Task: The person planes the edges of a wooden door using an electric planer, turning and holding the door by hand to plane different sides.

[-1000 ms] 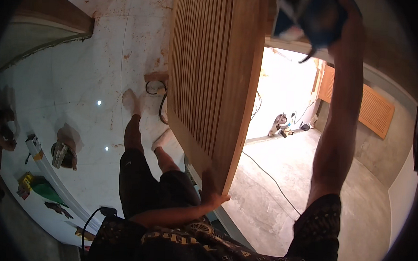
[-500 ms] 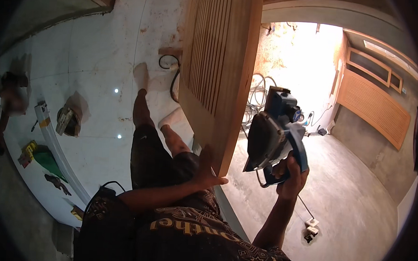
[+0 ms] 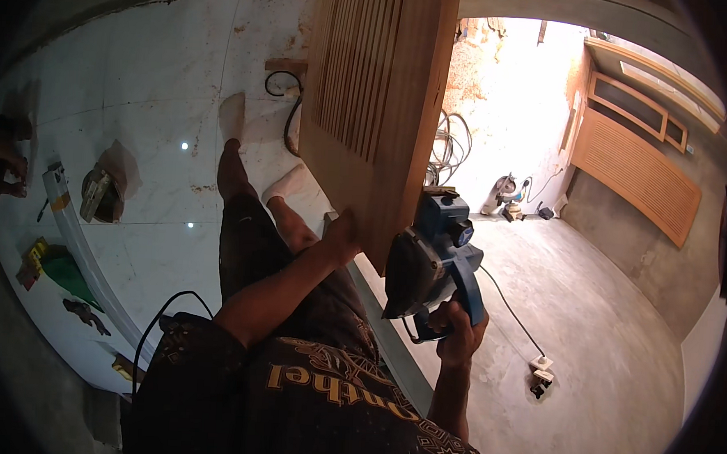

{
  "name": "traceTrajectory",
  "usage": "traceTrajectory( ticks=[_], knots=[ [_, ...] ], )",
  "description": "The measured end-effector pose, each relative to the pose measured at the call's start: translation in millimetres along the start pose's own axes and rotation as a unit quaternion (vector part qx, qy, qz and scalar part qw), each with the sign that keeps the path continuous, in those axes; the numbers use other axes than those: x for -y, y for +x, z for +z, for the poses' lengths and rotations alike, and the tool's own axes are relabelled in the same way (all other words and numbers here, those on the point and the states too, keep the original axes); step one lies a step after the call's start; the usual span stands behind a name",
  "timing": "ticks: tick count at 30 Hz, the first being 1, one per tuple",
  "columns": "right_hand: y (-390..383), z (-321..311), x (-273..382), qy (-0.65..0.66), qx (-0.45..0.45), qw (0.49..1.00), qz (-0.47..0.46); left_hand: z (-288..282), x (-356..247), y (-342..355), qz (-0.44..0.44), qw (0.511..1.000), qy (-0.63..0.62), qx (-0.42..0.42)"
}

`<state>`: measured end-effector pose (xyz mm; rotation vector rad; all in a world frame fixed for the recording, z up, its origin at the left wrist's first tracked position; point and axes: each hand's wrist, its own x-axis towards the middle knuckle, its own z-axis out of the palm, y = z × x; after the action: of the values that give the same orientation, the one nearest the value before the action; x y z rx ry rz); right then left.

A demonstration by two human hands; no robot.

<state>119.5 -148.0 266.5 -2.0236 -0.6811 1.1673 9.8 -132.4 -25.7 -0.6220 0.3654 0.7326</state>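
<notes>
Beside the door (image 3: 360, 128), the planer (image 3: 443, 243) sits in the right hand (image 3: 461, 327), grip wrapped round its handle (image 3: 466, 287); the left hand (image 3: 343, 236) is at the door, its grip unclear. A wobble could gouge the door's edge (image 3: 421, 160); the trailing cord (image 3: 512, 308) could snag

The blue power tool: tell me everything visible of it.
The blue power tool has a bulky blue and dark housing, some metallic-looking parts, a dark round knob and a curved blue handle, gripped by the right hand. It is held tilted above the floor, by the near end of the slatted wooden panel; whether they touch, or whether it is running, I cannot tell.
</notes>
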Motion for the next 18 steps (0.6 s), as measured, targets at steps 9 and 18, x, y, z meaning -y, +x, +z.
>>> traceTrajectory(
  ticks=[9, 18],
  knots=[
    [8.0, 13.8, -9.3, -0.020, 0.033, 0.999, -0.021, 18.1, 0.5, 6.0, 0.007, 0.991, 0.032, -0.133],
    [35.9, 39.6, 8.2, -0.015, 0.046, 0.998, -0.034, -29.2, 0.5, 32.2, -0.008, 0.996, 0.014, -0.088]
  ],
)
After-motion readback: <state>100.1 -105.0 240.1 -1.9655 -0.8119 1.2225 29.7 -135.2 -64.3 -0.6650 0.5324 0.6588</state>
